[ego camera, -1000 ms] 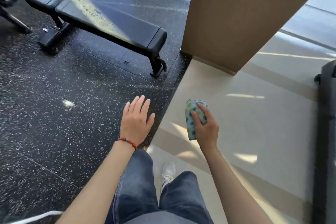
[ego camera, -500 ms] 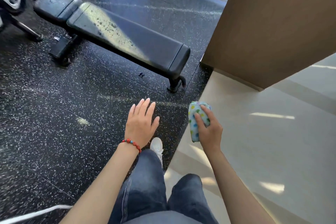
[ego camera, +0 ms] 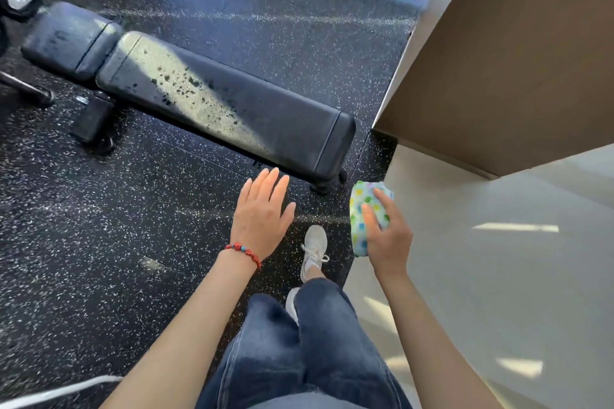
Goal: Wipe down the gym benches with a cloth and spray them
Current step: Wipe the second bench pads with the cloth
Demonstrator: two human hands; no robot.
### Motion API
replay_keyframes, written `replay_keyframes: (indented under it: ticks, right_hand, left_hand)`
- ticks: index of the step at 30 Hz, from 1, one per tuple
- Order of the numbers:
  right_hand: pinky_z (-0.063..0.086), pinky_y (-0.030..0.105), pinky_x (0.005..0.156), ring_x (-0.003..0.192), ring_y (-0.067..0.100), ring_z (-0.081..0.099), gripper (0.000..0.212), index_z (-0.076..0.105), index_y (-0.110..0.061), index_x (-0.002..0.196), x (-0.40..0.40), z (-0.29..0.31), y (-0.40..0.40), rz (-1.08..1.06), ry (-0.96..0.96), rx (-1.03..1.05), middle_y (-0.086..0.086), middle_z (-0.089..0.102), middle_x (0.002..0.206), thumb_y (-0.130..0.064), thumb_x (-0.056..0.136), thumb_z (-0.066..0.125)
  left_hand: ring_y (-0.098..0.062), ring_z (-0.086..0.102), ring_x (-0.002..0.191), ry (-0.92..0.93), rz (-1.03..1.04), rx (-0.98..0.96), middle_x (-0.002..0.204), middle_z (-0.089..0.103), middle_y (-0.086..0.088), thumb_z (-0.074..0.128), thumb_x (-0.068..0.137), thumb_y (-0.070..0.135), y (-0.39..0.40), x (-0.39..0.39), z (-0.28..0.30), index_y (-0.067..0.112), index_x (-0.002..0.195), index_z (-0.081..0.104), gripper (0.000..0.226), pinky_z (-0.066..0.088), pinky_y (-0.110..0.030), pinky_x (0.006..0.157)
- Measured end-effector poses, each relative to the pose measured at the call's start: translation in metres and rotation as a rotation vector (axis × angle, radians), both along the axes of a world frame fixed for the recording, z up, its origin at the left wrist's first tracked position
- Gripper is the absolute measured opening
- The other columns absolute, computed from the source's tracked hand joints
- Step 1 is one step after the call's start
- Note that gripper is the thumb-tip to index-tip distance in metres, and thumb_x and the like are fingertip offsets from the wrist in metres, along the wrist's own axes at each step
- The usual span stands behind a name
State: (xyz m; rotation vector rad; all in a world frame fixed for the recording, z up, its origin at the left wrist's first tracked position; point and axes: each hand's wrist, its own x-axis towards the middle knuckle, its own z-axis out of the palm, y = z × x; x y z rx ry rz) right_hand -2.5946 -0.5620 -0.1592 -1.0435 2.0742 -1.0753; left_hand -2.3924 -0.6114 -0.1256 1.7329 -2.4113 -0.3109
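Near the bench end | right hand [ego camera: 387, 236] grips a bunched dotted cloth [ego camera: 360, 209], ready to wipe, I think | left hand [ego camera: 262, 219] flat, fingers straight, holding nothing, maybe for balance | black bench pad [ego camera: 232, 106] just ahead, wet spots on it, probably spray | no spray bottle seen | white shoe [ego camera: 314, 247] stepping closer

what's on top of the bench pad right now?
The bench pad carries dark droplet speckles and a sunlit band; no object lies on it. The cloth is off it, gripped by the right hand. The left hand hovers short of it. Pad's underside is hidden.
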Motion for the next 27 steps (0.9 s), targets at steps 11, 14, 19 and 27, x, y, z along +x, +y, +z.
replay_keyframes:
  ticks: [11,14,19,27]
  right_hand:
    - [0.051,0.036,0.078,0.086,0.021,0.062,0.029,0.063,-0.025,0.115,-0.013,-0.067,-0.130,-0.003,-0.020,0.100,-0.002,0.062,0.097,-0.026,0.086,0.064]
    - [0.051,0.034,0.076,0.086,0.020,0.061,0.029,0.062,-0.022,0.116,-0.014,-0.100,-0.149,-0.011,0.003,0.106,-0.005,0.057,0.095,-0.024,0.087,0.064]
    - [0.049,0.033,0.079,0.089,0.018,0.059,0.031,0.062,-0.021,0.116,-0.010,-0.159,-0.172,-0.102,0.006,0.140,-0.007,0.056,0.098,-0.020,0.086,0.065]
    - [0.049,0.024,0.071,0.081,0.008,0.054,0.032,0.060,-0.020,0.120,0.015,-0.254,-0.198,-0.160,0.051,0.140,-0.005,0.056,0.093,-0.024,0.088,0.061]
  left_hand:
    - [-0.043,0.052,0.115,-0.027,-0.075,0.131,0.123,0.057,-0.025,0.073,0.075,0.010,-0.128,-0.023,-0.056,-0.005,0.117,0.059,0.046,0.040,-0.059,0.095]
    - [-0.043,0.051,0.117,-0.024,-0.110,0.172,0.125,0.056,-0.025,0.073,0.075,0.008,-0.150,-0.029,-0.092,-0.005,0.118,0.058,0.048,0.039,-0.059,0.096]
    - [-0.042,0.048,0.121,0.004,-0.160,0.247,0.129,0.053,-0.025,0.069,0.079,0.006,-0.185,-0.035,-0.161,-0.006,0.122,0.054,0.047,0.039,-0.058,0.099]
    - [-0.040,0.047,0.123,-0.024,-0.302,0.174,0.130,0.052,-0.022,0.040,0.089,0.024,-0.229,-0.029,-0.276,-0.002,0.124,0.054,0.046,0.036,-0.057,0.100]
